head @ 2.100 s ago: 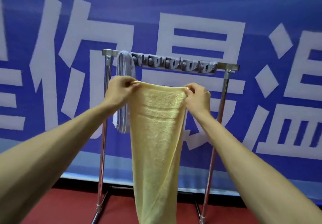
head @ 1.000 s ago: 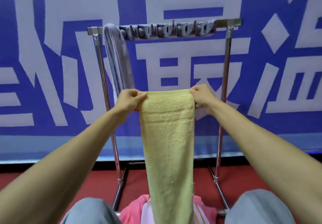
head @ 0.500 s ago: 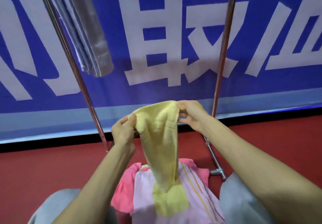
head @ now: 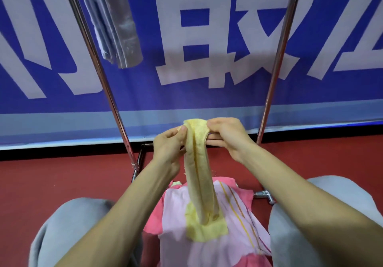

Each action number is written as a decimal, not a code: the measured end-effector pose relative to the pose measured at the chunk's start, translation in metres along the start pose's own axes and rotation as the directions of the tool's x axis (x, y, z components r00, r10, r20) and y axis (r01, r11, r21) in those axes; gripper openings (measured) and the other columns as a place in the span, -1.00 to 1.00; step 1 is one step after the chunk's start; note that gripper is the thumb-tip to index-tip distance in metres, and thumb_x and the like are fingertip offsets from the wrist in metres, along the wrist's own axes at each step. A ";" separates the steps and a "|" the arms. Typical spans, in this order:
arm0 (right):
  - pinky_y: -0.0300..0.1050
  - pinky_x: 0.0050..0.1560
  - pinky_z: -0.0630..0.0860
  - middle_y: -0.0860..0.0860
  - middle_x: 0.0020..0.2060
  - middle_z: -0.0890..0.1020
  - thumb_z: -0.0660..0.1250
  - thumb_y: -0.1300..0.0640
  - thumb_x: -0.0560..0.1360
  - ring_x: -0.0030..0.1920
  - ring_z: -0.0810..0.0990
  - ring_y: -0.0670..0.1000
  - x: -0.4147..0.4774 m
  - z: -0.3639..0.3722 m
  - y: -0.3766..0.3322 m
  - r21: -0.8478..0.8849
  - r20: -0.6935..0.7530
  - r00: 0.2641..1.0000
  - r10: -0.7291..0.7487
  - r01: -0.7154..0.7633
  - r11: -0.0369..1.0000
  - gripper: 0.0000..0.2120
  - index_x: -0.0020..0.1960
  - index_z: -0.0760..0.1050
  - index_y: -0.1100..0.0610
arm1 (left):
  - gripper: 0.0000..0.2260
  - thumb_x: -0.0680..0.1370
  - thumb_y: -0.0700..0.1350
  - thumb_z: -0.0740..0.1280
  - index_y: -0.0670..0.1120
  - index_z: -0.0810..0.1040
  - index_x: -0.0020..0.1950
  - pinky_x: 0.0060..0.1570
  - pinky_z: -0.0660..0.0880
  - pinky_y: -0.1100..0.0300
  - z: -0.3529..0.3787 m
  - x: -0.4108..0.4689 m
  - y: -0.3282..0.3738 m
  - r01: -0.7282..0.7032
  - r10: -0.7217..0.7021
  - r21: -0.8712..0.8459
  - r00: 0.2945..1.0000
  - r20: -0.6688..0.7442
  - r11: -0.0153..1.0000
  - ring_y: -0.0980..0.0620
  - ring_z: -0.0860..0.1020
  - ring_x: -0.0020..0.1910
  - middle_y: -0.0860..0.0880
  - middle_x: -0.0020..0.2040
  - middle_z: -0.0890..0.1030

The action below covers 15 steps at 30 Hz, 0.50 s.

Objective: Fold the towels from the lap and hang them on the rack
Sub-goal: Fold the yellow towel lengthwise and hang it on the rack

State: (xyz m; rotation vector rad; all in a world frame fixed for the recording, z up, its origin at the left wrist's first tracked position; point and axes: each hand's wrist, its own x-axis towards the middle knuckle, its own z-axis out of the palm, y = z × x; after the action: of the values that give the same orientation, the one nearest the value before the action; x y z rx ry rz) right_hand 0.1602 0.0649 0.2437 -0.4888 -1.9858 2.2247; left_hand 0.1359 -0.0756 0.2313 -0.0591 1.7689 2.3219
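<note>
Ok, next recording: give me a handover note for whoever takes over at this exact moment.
Left hand: pinches one top edge of the yellow towel.
Right hand: pinches the other top edge.
Yellow towel: folded narrow lengthwise, held up before the rack, lower end resting on the pink towels in the lap.
Done: grey towel hangs beside a rack pole; top rail out of frame.
Left: finish folding the yellow towel, hang it, then the pink towels.
</note>
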 end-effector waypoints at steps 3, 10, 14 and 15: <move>-0.05 -0.03 0.63 0.17 -0.17 0.63 0.25 0.27 0.54 -0.15 0.64 0.11 -0.005 0.005 0.006 -0.040 0.036 0.999 -0.017 0.019 0.999 -0.85 0.02 0.57 0.29 | -0.88 0.56 -0.22 0.32 -0.18 0.62 -0.14 -0.30 0.50 0.19 0.007 -0.003 -0.007 -0.048 0.049 0.069 0.999 -0.007 0.996 0.03 0.55 -0.34 -0.09 -0.28 0.63; -0.19 -0.12 0.63 0.13 -0.22 0.66 0.24 0.28 0.55 -0.31 0.66 -0.07 -0.004 0.003 0.007 -0.076 0.028 0.998 -0.052 0.054 0.996 -0.83 0.03 0.58 0.31 | -0.85 0.54 -0.30 0.29 -0.10 0.60 -0.03 -0.21 0.54 0.25 0.014 -0.007 -0.005 -0.108 0.110 0.075 0.994 -0.016 0.991 0.04 0.62 -0.23 -0.12 -0.14 0.68; -0.11 0.00 0.64 0.22 -0.11 0.70 0.32 0.26 0.52 -0.10 0.70 0.08 -0.006 -0.006 0.004 -0.066 0.031 0.995 -0.096 0.098 0.993 -0.83 0.04 0.60 0.31 | -0.62 0.44 -0.43 0.16 0.00 0.49 0.05 0.07 0.53 0.11 0.015 -0.015 0.000 -0.124 0.116 0.101 0.990 0.085 0.987 -0.06 0.66 -0.01 -0.14 -0.04 0.70; -0.12 0.00 0.63 0.21 -0.11 0.70 0.36 0.24 0.50 -0.09 0.70 0.06 -0.007 -0.009 0.003 -0.067 0.034 0.993 -0.112 0.114 0.991 -0.83 0.04 0.61 0.30 | -0.58 0.42 -0.45 0.14 -0.01 0.49 0.09 0.07 0.52 0.14 0.014 -0.016 0.000 -0.137 0.124 0.126 0.987 0.099 0.983 -0.04 0.65 0.01 -0.13 -0.03 0.70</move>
State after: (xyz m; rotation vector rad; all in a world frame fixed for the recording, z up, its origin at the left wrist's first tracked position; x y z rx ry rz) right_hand 0.1703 0.0705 0.2415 -0.3428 -2.0563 2.1150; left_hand 0.1525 -0.0643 0.2380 0.1870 1.9289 2.2470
